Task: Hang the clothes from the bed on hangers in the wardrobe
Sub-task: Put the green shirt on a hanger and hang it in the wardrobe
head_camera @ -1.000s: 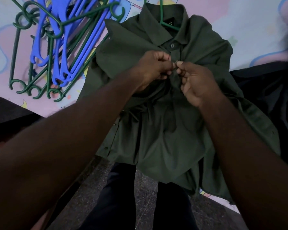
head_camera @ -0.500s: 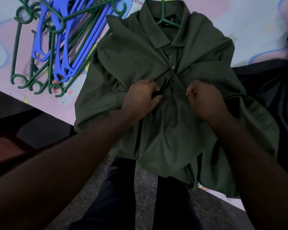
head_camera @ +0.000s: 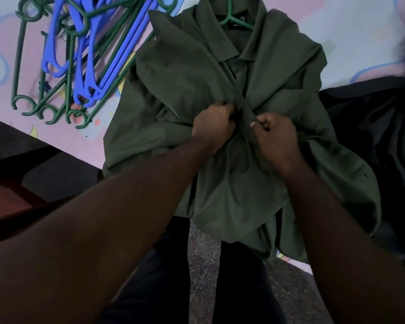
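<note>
Dim, murky light; wide-angle bending at edges; top right corner motion-blurred

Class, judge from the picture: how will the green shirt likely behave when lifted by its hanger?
Probably floppy: the green shirt bunches into folds where the left hand and right hand pinch its front. Likely light, since a pinch gathers it. It should drape from the green hanger inside its collar.

The hanger [head_camera: 229, 8] loses its hook to the top edge, and its arms lie under the shirt [head_camera: 185, 73]. The label [head_camera: 237, 22] print is too small to read. Whether a button sits between the left grip [head_camera: 214, 127] and the right grip [head_camera: 276, 139] cannot be told.
</note>
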The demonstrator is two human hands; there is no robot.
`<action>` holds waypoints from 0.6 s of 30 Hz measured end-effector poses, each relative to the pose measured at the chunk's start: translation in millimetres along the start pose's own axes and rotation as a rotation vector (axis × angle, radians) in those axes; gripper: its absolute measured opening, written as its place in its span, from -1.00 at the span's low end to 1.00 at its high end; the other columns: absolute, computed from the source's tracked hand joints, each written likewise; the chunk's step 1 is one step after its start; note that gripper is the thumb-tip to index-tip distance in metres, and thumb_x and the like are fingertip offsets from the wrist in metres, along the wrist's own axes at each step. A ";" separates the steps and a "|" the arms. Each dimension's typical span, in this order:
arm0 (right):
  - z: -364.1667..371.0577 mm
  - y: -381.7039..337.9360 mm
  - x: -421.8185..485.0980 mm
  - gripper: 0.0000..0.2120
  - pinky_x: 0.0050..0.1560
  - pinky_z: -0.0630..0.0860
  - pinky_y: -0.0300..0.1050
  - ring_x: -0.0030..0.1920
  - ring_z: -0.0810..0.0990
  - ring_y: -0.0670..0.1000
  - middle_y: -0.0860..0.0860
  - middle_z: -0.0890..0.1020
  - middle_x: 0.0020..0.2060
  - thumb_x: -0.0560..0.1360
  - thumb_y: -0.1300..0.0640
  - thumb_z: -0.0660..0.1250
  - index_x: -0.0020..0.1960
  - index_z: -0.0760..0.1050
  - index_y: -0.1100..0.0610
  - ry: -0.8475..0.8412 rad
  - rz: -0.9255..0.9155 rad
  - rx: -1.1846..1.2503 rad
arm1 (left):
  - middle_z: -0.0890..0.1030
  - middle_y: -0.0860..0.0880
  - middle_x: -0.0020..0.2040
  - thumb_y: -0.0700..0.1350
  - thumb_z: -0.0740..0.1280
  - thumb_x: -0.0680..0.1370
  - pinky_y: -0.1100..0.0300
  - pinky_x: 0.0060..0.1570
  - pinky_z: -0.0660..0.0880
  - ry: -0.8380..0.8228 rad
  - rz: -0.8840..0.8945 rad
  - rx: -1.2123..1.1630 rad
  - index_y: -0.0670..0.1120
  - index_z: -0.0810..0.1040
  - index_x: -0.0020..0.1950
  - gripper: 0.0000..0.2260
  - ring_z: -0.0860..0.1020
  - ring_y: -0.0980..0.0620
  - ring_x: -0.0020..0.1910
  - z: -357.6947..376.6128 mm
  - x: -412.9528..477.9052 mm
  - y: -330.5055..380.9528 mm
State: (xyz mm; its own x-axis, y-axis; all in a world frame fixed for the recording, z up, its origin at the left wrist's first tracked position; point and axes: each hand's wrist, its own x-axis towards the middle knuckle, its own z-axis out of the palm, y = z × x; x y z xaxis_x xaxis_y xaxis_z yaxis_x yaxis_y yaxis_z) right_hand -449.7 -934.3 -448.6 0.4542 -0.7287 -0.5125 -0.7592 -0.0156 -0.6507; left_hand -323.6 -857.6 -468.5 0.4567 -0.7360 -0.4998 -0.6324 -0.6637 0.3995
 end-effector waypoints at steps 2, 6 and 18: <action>-1.6 4.4 3.2 -0.91 -0.10 0.52 -0.13 -0.26 0.57 -0.08 -0.01 0.64 -0.28 0.51 0.18 0.39 -0.17 0.55 0.06 -0.016 0.095 0.130 | 0.53 -0.16 0.11 -0.05 0.27 0.53 0.03 -0.07 0.43 0.037 0.000 -0.046 -0.14 0.51 0.11 -0.77 0.53 -0.21 0.05 -2.6 -6.9 -0.4; -8.1 6.4 -2.1 -0.89 -0.15 0.37 -0.20 -0.20 0.54 -0.02 0.05 0.61 -0.25 0.49 0.14 0.41 -0.14 0.58 0.18 -0.129 0.010 -0.198 | 0.59 -0.13 -0.06 -0.07 0.31 0.49 0.12 -0.18 0.33 0.147 -0.057 -0.142 -0.12 0.47 0.03 -0.82 0.55 -0.17 -0.05 -14.8 -31.7 -0.4; -6.2 -29.5 -41.5 -0.87 -0.14 0.52 -0.09 -0.23 0.57 -0.03 0.12 0.66 -0.24 0.51 0.23 0.40 -0.21 0.56 0.11 -0.036 0.117 0.491 | 0.53 0.07 -0.29 -0.27 0.44 0.46 0.41 -0.24 0.45 0.007 -0.108 -0.729 -0.05 0.53 -0.10 -0.84 0.45 0.22 -0.37 -36.9 -67.0 4.7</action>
State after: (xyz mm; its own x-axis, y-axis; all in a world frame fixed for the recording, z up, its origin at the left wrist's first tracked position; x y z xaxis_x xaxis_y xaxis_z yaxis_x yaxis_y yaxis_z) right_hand -449.1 -907.9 -404.6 0.4015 -0.6820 -0.6113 -0.5015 0.3947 -0.7698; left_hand -334.2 -816.4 -404.8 0.4986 -0.6608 -0.5611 -0.0082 -0.6508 0.7592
